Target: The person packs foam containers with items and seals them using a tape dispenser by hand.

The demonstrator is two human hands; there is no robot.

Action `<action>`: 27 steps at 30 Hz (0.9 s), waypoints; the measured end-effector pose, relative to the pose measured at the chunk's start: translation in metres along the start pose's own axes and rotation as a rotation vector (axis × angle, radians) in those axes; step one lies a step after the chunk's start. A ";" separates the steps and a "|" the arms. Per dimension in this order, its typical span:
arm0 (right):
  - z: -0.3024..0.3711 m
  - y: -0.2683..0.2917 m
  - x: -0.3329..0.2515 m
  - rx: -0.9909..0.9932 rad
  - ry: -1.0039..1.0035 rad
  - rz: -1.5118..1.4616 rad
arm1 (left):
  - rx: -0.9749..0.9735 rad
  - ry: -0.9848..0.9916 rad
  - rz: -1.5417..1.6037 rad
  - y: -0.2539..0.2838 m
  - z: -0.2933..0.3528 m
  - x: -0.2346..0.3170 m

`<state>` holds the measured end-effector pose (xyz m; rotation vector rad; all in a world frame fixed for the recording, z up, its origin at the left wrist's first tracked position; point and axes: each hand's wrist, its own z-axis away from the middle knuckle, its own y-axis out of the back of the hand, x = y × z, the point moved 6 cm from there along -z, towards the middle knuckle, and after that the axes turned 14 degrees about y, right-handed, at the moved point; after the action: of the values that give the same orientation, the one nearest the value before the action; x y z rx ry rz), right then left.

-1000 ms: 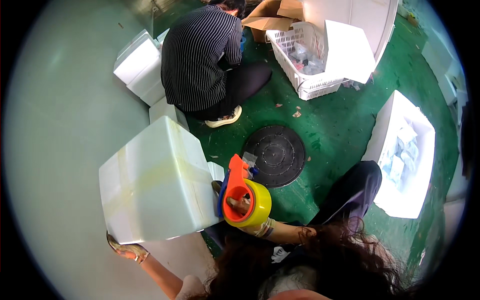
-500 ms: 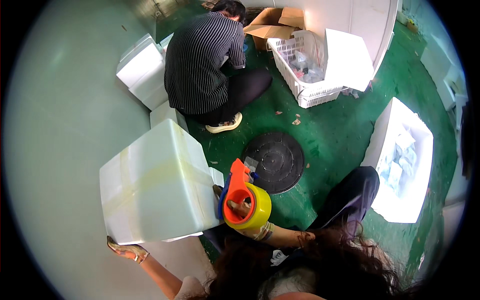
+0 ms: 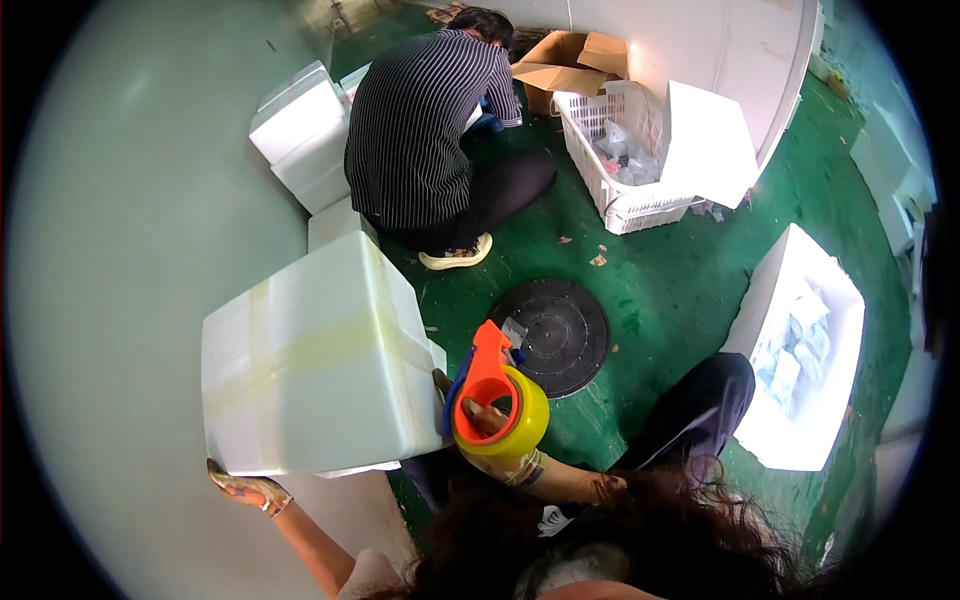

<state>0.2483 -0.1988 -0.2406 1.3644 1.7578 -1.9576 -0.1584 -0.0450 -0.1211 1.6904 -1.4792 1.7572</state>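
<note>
Head view: the white foam box [image 3: 310,360] is sitting at a tilt to the person's front left, with yellowish tape strips [image 3: 325,348] crossing its pale faces. The gloved left hand [image 3: 245,488] is bearing against its lower-left corner, but the box is covering part of the fingers, so how tightly they are closing I cannot tell. The gloved right hand [image 3: 503,465] is gripping an orange tape dispenser [image 3: 487,360], fingers showing inside the ring that is carrying a yellow tape roll [image 3: 530,415]; this hand is staying close to the box's right side. The box is probably being light for its bulk, unless unseen contents are weighing it down. Its walls are looking stiff yet easy to dent, its faces smooth enough to slip, so flat palms low on opposite sides should be serving better than pinching fingertips. The dispenser is looking hard and sturdy, best taken around its ring. The box's far side and interior are hiding, the dispenser is masking the right fingertips, and a white edge [image 3: 362,468] beneath the box is proving hard to identify. Dark hair [image 3: 640,530] is covering much of the lower area.
</note>
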 end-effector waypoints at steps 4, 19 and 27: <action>0.003 -0.001 0.000 0.005 0.001 -0.009 | 0.053 -0.061 -0.100 0.000 0.003 0.001; 0.007 0.000 0.000 0.015 0.026 -0.032 | -0.002 -0.181 -0.297 -0.011 0.014 0.008; 0.006 -0.001 0.003 0.010 0.017 -0.064 | 0.019 -0.464 -0.575 -0.007 0.015 0.020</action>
<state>0.2432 -0.2020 -0.2423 1.3474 1.8235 -1.9964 -0.1501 -0.0624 -0.1039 2.3421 -0.9604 1.1276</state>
